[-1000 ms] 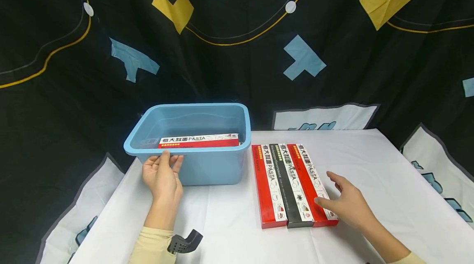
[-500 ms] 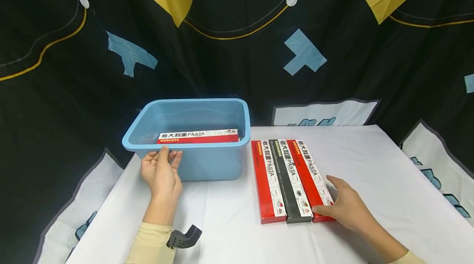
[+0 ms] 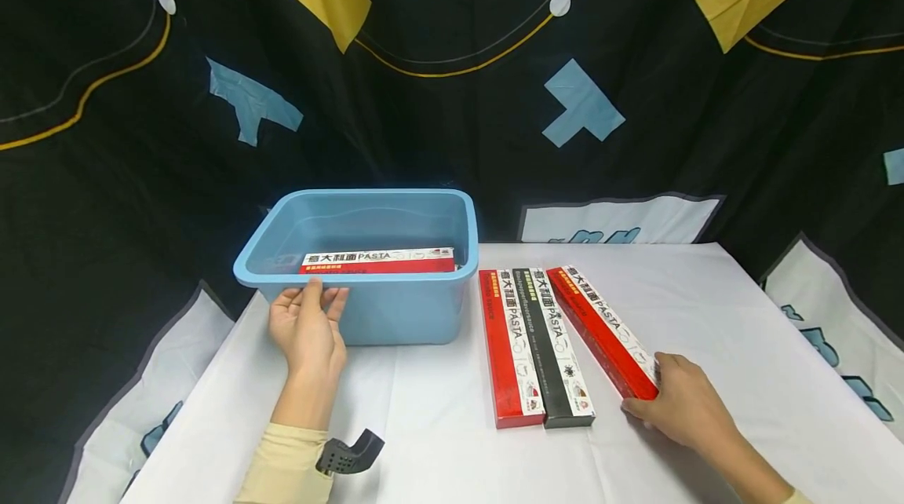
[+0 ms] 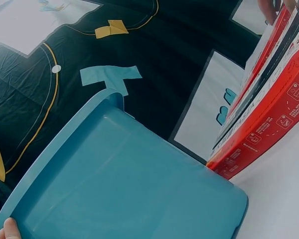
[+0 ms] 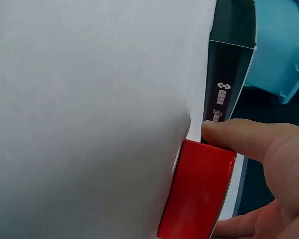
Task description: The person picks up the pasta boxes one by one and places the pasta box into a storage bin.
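My left hand (image 3: 311, 335) pinches the front rim of a light blue plastic tub (image 3: 406, 315), thumb over the edge. Inside the tub lies a red and white pasta box (image 3: 381, 259). On the right, my right hand (image 3: 681, 402) grips the near end of another red pasta box (image 3: 607, 335), which is turned at a slant. In the right wrist view, the thumb and fingers lie on opposite sides of that box's red end (image 5: 199, 189). Beside it, a black pasta box (image 3: 554, 355) and a red pasta box (image 3: 510, 355) lie side by side, lengthwise.
A white cloth (image 3: 424, 425) covers the table. Behind it hangs a black curtain (image 3: 438, 135) with yellow and blue shapes. The tub stands at the back left, close to the left red box.
My right hand has closed on the rightmost red box and swung its near end to the right, apart from the black box. The left hand stays on the tub's rim.
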`<control>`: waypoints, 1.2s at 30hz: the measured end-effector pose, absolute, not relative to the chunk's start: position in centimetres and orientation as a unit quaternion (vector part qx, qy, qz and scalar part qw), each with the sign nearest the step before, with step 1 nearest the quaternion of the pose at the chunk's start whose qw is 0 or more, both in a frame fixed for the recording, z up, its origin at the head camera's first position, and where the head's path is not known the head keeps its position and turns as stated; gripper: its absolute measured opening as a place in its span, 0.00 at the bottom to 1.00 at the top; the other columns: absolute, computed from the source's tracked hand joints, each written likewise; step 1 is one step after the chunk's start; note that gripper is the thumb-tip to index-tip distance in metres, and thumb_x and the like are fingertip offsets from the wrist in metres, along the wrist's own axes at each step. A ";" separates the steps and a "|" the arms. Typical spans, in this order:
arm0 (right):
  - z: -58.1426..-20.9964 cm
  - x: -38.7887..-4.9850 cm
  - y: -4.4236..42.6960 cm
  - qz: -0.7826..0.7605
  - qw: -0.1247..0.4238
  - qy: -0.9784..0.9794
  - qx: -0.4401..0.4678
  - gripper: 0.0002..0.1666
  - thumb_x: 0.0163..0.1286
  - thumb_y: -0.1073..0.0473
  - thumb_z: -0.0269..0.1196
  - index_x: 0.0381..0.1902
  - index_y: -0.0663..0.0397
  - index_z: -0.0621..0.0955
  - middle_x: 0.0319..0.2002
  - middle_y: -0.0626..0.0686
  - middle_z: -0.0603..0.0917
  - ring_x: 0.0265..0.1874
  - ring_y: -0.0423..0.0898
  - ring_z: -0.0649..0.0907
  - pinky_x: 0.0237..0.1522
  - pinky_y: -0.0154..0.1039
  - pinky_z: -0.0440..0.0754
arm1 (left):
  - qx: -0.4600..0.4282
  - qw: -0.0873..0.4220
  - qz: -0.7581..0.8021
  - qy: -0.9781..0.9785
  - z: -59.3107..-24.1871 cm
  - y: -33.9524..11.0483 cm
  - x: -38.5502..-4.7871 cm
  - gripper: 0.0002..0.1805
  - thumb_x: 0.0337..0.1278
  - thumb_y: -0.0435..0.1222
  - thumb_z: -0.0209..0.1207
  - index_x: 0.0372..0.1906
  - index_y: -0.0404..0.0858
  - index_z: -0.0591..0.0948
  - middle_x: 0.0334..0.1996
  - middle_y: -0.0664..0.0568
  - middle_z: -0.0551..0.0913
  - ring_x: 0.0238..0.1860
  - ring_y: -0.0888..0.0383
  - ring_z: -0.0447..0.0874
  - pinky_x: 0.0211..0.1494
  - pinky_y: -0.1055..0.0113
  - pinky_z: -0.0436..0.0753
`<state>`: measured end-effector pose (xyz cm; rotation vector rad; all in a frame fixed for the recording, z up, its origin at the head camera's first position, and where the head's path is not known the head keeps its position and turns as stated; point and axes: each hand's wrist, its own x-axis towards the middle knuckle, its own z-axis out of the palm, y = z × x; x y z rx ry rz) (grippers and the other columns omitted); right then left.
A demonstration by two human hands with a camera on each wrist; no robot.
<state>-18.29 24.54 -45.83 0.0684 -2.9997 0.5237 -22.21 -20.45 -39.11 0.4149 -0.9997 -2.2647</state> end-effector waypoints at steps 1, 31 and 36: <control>-45.9 -18.3 24.7 0.176 0.039 -0.983 0.016 0.47 0.44 0.46 0.78 0.50 0.78 0.74 0.38 0.62 0.80 0.35 0.54 0.78 0.33 0.47 0.81 | 0.157 0.311 -0.857 -0.379 -39.1 -20.4 -22.2 0.18 0.65 0.33 0.60 0.53 0.35 0.66 0.49 0.41 0.74 0.35 0.59 0.79 0.50 0.61 0.84; -38.4 -16.2 26.2 0.430 0.173 -0.874 -0.146 0.41 0.58 0.39 0.70 0.67 0.44 0.74 0.60 0.62 0.73 0.51 0.52 0.68 0.23 0.30 0.82 | 0.163 0.301 -0.855 -0.389 -39.0 -20.5 -22.0 0.24 0.64 0.36 0.62 0.57 0.34 0.64 0.52 0.42 0.74 0.35 0.59 0.80 0.50 0.61 0.84; -37.0 -16.3 25.4 0.450 0.202 -0.860 -0.134 0.36 0.57 0.42 0.72 0.64 0.40 0.77 0.57 0.56 0.75 0.46 0.46 0.72 0.25 0.29 0.83 | 0.157 0.305 -0.855 -0.390 -39.0 -20.5 -22.0 0.23 0.64 0.36 0.61 0.57 0.34 0.64 0.52 0.41 0.74 0.35 0.59 0.80 0.50 0.61 0.84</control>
